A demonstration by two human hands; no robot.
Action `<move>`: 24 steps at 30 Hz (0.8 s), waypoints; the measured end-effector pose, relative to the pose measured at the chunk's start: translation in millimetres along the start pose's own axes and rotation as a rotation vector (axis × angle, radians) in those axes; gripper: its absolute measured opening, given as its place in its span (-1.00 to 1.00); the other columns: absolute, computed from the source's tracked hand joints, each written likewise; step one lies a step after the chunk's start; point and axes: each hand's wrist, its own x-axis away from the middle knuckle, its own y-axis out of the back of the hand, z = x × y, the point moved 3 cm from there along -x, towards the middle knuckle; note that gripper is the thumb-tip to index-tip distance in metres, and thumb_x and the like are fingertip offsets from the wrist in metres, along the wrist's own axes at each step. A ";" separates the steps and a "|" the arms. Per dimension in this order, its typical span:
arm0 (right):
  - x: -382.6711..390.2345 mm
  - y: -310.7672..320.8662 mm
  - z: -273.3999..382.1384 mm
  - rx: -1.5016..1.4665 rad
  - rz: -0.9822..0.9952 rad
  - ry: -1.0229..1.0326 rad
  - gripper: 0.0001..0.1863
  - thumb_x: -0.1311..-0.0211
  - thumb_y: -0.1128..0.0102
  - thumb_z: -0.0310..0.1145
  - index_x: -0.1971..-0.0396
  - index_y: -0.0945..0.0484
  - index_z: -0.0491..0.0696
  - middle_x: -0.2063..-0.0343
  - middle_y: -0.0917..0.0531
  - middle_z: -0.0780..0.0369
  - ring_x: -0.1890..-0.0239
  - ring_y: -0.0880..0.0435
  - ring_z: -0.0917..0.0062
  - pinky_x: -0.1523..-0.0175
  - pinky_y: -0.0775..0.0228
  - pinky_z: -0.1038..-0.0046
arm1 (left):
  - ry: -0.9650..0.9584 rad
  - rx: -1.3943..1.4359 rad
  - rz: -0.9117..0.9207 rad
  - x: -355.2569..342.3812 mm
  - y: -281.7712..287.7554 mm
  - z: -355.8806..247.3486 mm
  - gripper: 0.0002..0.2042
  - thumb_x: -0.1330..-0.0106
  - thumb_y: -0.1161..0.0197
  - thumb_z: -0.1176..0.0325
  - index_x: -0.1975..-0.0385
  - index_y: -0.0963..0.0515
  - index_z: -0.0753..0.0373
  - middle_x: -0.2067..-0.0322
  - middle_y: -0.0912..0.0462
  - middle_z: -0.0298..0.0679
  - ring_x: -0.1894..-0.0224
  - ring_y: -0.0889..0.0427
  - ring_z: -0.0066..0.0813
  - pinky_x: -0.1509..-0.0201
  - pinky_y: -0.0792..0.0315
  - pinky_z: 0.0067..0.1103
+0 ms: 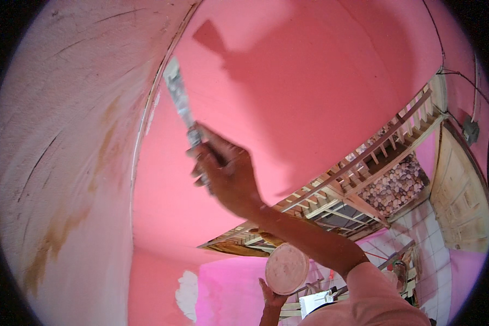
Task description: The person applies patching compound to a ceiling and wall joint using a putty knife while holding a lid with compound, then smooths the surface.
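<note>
A putty knife (178, 89) with a blade smeared in white filler is gripped by its handle in my right hand (229, 176), fingers wrapped round it. Its blade points up toward the seam (153, 89) where the pink wall (309, 98) meets the stained, pale ceiling (65, 136); I cannot tell whether it touches. Lower down, beneath my right forearm, my left hand (273, 297) holds a round tub (287, 269) by its lower edge. Pale pinkish material shows across the tub's round face.
A wooden slatted frame (331, 187) runs along the wall's right side, beside a pebble-patterned panel (395, 182) and a wooden door (462, 190). Dark cable (442, 38) hangs near a small grey box (470, 130). White filler (187, 296) patches the wall below.
</note>
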 end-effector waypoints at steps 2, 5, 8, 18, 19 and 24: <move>-11.7 21.8 23.5 0.073 0.009 -0.027 -0.56 -0.31 0.02 -0.31 -0.15 -0.29 -0.12 0.40 -0.59 0.14 0.58 -0.50 0.71 0.57 -0.42 0.67 | -0.004 0.024 0.013 1.3 0.6 1.2 -0.18 -0.18 0.42 -0.41 -0.28 -0.07 0.10 -0.26 -0.14 -0.10 -0.28 -0.14 -0.04 -0.32 -0.01 -0.11; -29.7 38.5 59.2 0.148 0.057 -0.037 -0.59 -0.27 0.00 -0.35 -0.07 -0.37 -0.22 0.44 -0.58 0.14 0.62 -0.49 0.69 0.61 -0.39 0.67 | -0.024 -0.069 0.059 -2.3 -4.8 1.6 -0.18 -0.18 0.43 -0.41 -0.29 -0.06 0.10 -0.25 -0.15 -0.09 -0.27 -0.15 -0.02 -0.32 -0.02 -0.11; -41.1 40.7 78.1 0.189 0.129 -0.047 -0.62 -0.26 0.01 -0.35 -0.03 -0.41 -0.23 0.46 -0.58 0.16 0.62 -0.50 0.67 0.62 -0.37 0.65 | 0.027 -0.099 0.027 -9.1 2.8 4.8 -0.19 -0.13 0.43 -0.45 -0.28 -0.10 -0.02 -0.27 -0.13 -0.18 -0.28 -0.13 -0.06 -0.29 0.03 -0.01; -23.0 32.6 131.2 0.385 0.176 0.071 -0.66 -0.28 0.07 -0.30 0.14 -0.47 -0.26 0.57 -0.56 0.15 0.69 -0.48 0.67 0.66 -0.34 0.65 | 0.057 0.030 0.139 -28.2 -1.2 9.9 -0.22 -0.19 0.47 -0.39 -0.27 -0.12 0.03 -0.26 -0.16 -0.21 -0.28 -0.15 -0.13 -0.32 -0.02 -0.14; -18.9 31.6 133.9 0.408 0.189 0.058 -0.67 -0.28 0.08 -0.31 0.14 -0.47 -0.26 0.58 -0.55 0.15 0.70 -0.48 0.67 0.65 -0.36 0.64 | 0.071 0.056 0.156 -30.1 -2.0 10.7 -0.22 -0.19 0.47 -0.39 -0.27 -0.13 0.02 -0.26 -0.16 -0.21 -0.28 -0.15 -0.13 -0.32 -0.02 -0.15; 3.9 29.4 147.4 0.495 0.225 0.090 -0.67 -0.29 0.14 -0.37 0.10 -0.45 -0.27 0.60 -0.56 0.17 0.71 -0.47 0.69 0.63 -0.41 0.62 | 0.061 -0.030 0.181 -37.9 -8.2 10.5 -0.21 -0.18 0.46 -0.41 -0.28 -0.09 0.03 -0.26 -0.15 -0.18 -0.27 -0.15 -0.08 -0.30 -0.05 -0.11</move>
